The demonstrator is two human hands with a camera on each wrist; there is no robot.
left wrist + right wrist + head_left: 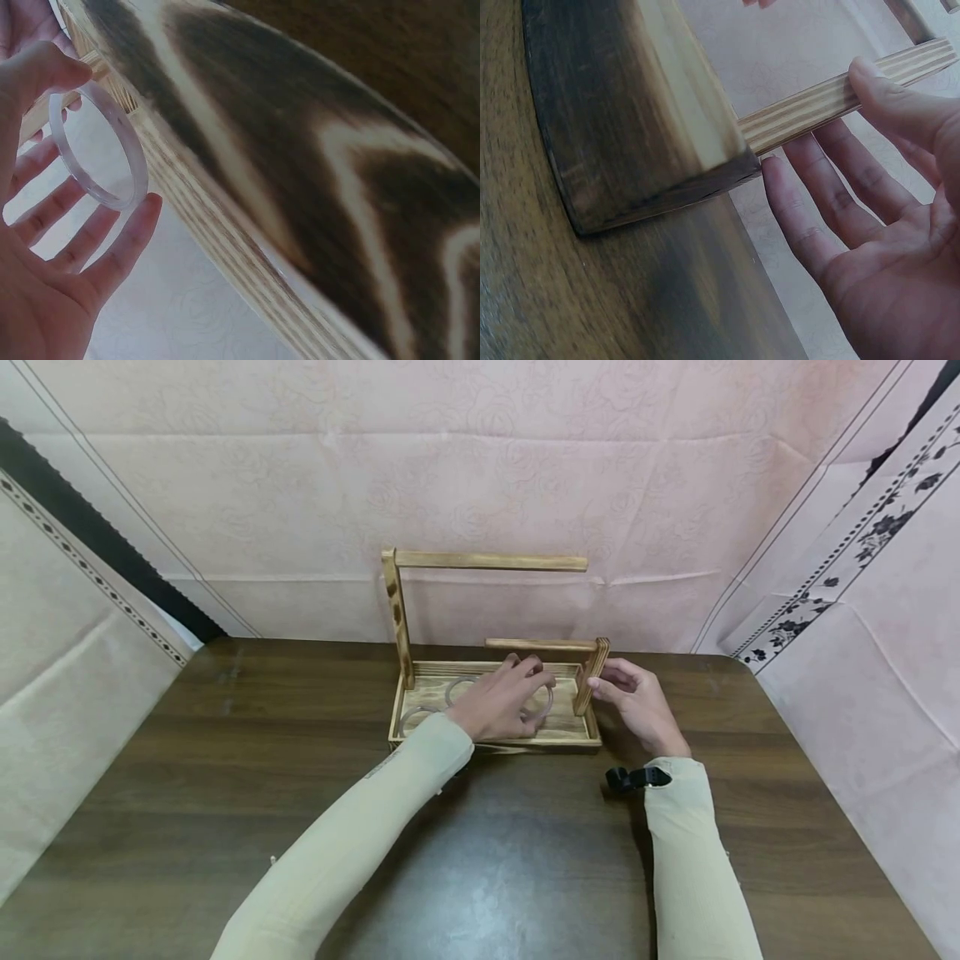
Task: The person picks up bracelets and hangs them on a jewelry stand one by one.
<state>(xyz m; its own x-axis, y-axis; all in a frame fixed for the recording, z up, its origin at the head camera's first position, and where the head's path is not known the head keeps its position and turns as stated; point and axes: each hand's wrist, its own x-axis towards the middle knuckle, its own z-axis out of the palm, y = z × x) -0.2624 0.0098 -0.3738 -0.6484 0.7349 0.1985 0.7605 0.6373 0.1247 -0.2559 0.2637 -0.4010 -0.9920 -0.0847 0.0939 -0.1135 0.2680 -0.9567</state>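
Observation:
A light wooden display stand with a shallow tray [495,746] stands near the table's back edge. Over the tray, my left hand [504,700] holds a pale translucent bangle [132,150] between thumb and fingers. Two more clear bangles lie in the tray to the left of that hand, one bangle [448,692] behind and another bangle [403,722] nearer the front. My right hand [639,703] grips the short right post [592,677] of the stand, thumb on one side and fingers on the other in the right wrist view.
A tall post [398,618] rises at the stand's left end and carries a long upper bar [491,561]. From the short post a lower bar [540,645] reaches left. Pale cloth [480,485] hangs behind the brown table [510,860].

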